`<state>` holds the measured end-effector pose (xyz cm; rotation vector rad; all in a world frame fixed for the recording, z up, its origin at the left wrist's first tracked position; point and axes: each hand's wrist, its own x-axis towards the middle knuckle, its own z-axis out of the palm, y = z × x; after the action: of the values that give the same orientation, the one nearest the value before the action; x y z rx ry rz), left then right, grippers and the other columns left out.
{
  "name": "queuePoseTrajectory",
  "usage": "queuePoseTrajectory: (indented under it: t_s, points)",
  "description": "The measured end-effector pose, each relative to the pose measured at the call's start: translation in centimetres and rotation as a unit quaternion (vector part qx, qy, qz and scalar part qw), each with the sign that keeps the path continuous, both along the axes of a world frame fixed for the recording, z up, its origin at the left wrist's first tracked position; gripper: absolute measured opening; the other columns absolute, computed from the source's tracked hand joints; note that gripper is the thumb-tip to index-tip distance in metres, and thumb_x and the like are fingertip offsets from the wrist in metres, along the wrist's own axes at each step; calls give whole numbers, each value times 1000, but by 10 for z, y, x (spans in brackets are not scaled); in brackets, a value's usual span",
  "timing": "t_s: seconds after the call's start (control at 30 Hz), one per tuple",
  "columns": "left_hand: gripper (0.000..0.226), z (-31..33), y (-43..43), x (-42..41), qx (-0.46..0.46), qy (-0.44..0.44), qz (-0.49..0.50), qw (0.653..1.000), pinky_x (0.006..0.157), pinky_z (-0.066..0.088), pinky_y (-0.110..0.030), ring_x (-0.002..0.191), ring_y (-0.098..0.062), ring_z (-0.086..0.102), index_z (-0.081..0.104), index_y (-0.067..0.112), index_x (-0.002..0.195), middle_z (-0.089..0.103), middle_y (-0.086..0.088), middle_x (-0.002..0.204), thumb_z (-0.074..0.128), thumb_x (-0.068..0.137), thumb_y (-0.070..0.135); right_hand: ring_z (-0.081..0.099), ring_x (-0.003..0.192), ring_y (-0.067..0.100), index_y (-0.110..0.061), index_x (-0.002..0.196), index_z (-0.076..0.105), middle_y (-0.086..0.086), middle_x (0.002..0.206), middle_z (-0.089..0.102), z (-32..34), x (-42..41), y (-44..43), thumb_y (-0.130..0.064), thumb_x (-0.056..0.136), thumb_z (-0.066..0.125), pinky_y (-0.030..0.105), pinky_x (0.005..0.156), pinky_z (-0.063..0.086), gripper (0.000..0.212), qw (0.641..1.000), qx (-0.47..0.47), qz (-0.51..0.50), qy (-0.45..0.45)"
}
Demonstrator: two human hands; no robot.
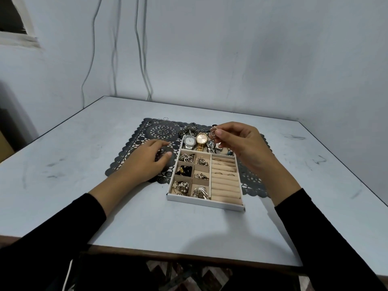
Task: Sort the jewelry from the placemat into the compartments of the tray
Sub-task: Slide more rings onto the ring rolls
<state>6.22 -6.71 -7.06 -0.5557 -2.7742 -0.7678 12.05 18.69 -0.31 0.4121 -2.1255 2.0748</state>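
Two black sleeves (63, 238) come in from the near edge of a pale table (147, 223). Past them a white tray (204, 201) sits on a dark lace placemat (134, 154), its near end overhanging the mat onto the bare table.

The tray's left side holds six small compartments in two columns, each with a tangle of small jewelry: pearly and silver pieces nearest, dark beads in the middle left, chains at the far left. Its right side is a bank of padded ring rolls (225, 181), with a few rings tucked into the farther slots. Across the far end, a silver watch (189, 141) and a gold watch (202, 139) lie side by side.

The left hand (144, 162) rests palm down on the placemat just left of the tray, fingers curled loosely; I cannot tell if it grips anything.

The right hand (245, 148) is raised above the tray's far right corner, thumb and forefinger pinched on a small silver ornament (213, 132), which hangs from the fingertips above the watches.

Farther back on the mat lie chains (190, 128) behind the tray and a few thin rings (165, 118) at the far left edge.
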Motion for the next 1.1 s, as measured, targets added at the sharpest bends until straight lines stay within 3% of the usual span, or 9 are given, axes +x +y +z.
queuePoseTrajectory:
  t_s: [0.23,0.4,0.5,0.63,0.77,0.9,1.1]
  points:
    - [50,-9,-5,-2,-55,-10,18,998,112,30,-32,139,-20,39,51,18,140,42,-4,151,50,97,43,66,78,15,-4,96,71,10,85,71,-3,4,0,-14,78,70,25,73,54,21,1000,17,16,-6]
    - [51,-9,-5,-3,-58,-12,18,998,113,29,-33,140,-20,37,49,19,142,40,-3,153,49,97,44,66,79,19,-1,99,70,18,91,71,0,14,-3,-7,82,69,25,69,54,18,992,103,69,-9]
    - [51,-10,-5,-3,-57,-14,18,998,113,29,-34,140,-20,37,49,19,142,40,-3,153,49,97,44,68,80,22,-1,99,71,17,91,72,1,20,-6,-9,81,71,26,73,56,19,977,173,124,-34]
    - [51,-10,-5,-3,-51,-16,19,998,113,29,-34,140,-20,37,49,19,141,40,-2,152,49,97,44,69,84,20,-2,97,72,10,91,74,0,25,-13,-11,79,74,37,83,54,21,950,257,167,-67]
    - [51,-9,-6,-2,-50,-20,18,998,113,29,-33,140,-19,37,49,20,141,40,-1,152,49,97,44,69,77,9,-6,95,74,1,84,75,2,30,-20,-14,80,75,21,74,54,17,924,334,174,-73]
    - [49,-8,-6,-1,-47,-22,18,999,112,29,-32,139,-19,37,49,20,141,40,-1,152,50,97,43,71,80,12,-14,92,75,-1,83,75,0,28,-25,-19,80,76,27,81,56,13,902,401,147,-65]
    - [50,-8,-6,-1,-44,-28,17,999,113,28,-33,140,-19,36,49,20,141,40,-2,153,49,97,44,69,75,7,-19,90,76,-9,76,73,3,28,-30,-20,81,75,24,75,55,10,877,464,115,-48]
